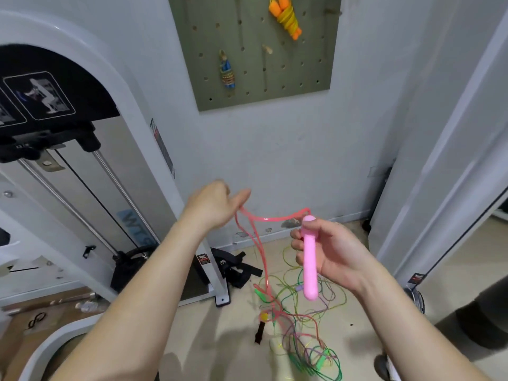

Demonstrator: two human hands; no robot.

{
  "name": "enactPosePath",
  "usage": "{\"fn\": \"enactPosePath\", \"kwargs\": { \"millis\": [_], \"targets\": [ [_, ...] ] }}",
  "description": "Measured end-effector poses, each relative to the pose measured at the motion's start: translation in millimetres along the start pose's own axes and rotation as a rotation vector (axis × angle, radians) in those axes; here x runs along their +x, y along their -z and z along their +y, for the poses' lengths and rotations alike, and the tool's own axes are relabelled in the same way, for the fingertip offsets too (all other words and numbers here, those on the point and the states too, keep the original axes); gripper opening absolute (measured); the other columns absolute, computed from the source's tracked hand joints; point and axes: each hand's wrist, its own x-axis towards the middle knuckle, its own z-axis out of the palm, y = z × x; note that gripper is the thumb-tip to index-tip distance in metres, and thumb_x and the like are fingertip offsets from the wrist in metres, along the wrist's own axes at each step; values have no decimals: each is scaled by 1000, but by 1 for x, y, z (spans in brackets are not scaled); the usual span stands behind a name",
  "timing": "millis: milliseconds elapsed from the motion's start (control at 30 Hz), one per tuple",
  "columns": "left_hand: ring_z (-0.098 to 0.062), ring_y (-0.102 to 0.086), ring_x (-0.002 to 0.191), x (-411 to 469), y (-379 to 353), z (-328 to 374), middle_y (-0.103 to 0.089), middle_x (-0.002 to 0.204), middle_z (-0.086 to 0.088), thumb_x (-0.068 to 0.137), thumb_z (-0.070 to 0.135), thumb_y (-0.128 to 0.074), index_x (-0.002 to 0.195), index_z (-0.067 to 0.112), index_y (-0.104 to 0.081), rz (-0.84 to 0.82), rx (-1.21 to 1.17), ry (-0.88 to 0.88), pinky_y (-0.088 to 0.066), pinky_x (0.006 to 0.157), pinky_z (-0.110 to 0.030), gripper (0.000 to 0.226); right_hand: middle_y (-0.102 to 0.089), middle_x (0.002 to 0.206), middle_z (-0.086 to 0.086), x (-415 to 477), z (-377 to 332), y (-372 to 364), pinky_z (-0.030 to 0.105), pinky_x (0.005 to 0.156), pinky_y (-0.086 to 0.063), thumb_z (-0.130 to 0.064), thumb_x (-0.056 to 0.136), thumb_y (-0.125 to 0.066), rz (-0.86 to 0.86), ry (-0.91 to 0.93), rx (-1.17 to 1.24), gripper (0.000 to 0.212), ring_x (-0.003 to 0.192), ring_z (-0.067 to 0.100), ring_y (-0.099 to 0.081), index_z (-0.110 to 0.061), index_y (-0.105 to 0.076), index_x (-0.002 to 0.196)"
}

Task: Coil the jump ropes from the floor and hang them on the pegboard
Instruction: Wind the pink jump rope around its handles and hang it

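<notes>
My right hand [328,250] grips a pink jump-rope handle [310,266], held nearly upright. Its pink cord [270,218] runs from the handle's top across to my left hand [213,203], which holds it in curled fingers, then drops in two strands to the floor. There it joins a tangle of green, yellow and purple ropes [305,323]. On the green pegboard [302,78] above hang a coiled orange-handled yellow rope [286,16] and a coiled blue rope [227,71].
A white weight machine [90,166] with a black stack fills the left side. Black straps [236,268] lie at its foot. A white frame post [428,160] stands at the right. A bare wooden peg [267,48] sticks out mid-board.
</notes>
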Motion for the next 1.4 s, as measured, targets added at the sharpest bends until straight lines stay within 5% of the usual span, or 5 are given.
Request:
{"fn": "enactPosePath", "kwargs": {
  "millis": [433,767,933,1133,1400],
  "targets": [
    [-7,-38,42,-38,-60,15,-43,72,-9,90,-17,-26,100,3,-57,-262,-1809,537,-29,34,-12,38,-68,118,4,4,52,-14,49,89,-55,-35,93,-60,207,259,-680,39,95,22,-69,-31,-52,131],
    [-8,-35,39,-39,-55,41,-40,66,-6,88,-14,-24,101,9,-52,73,-1802,560,-28,36,-15,39,-69,81,6,-21,58,-26,39,54,-53,0,91,-60,-66,144,-508,82,57,30,-58,-56,-27,140],
    [-20,-57,81,-53,-58,14,-62,80,3,95,36,-43,86,29,-61,122,-293,0,-38,64,-27,22,-62,85,19,-29,43,-20,28,47,-45,-4,85,-61,-164,83,-287,82,49,22,-48,-59,-32,138],
    [-24,-55,55,-75,-49,29,-62,62,-13,97,49,-37,95,12,-70,-355,-1104,-97,-44,54,-23,49,-59,84,24,-34,31,-22,26,43,-47,-3,84,-61,-290,23,-207,81,46,22,-50,-58,-34,136],
    [-11,-58,60,-72,-46,39,-68,62,2,87,21,-51,63,16,-72,69,-1112,-104,-43,58,-24,33,-66,91,31,-46,33,-12,30,55,-53,-11,64,-88,-288,-104,-62,60,59,27,-64,-5,-63,118]
  ]
}}
